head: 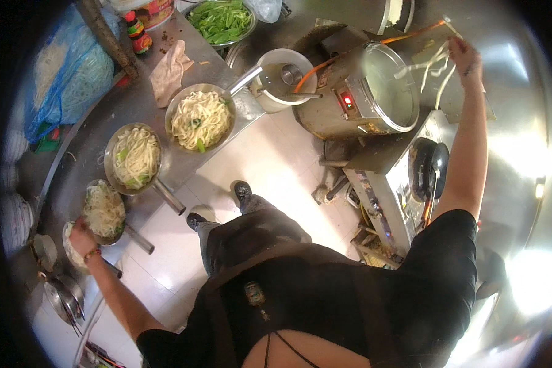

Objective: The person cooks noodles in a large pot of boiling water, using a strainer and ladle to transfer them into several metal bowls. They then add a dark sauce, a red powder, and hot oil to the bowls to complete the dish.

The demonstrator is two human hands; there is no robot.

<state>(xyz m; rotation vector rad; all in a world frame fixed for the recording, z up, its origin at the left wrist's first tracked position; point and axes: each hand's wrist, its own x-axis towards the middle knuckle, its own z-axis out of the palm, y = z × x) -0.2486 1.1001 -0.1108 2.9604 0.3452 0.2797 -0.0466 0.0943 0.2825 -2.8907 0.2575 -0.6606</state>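
Observation:
My right hand (467,59) is raised at the right, shut on several pale strips of noodle (428,69) that hang beside and partly over the mouth of a steel cooking pot (391,92). The pot holds cloudy liquid and has a lit red display. My left hand (82,237) is at the far left, over the edges of a pan of thin noodles (103,209) and a partly hidden pan (71,248). Its fingertips are too unclear to show a grip. Further along are two pans of wide noodles with greens (136,156), (201,120).
A white bucket (269,101) with a steel ladle stands between the counter (184,172) and pot. A bowl of chopped greens (221,20), a pink cloth (170,73), a sauce bottle (138,34) and a blue plastic bag (73,78) lie beyond. A black wok (423,163) is right.

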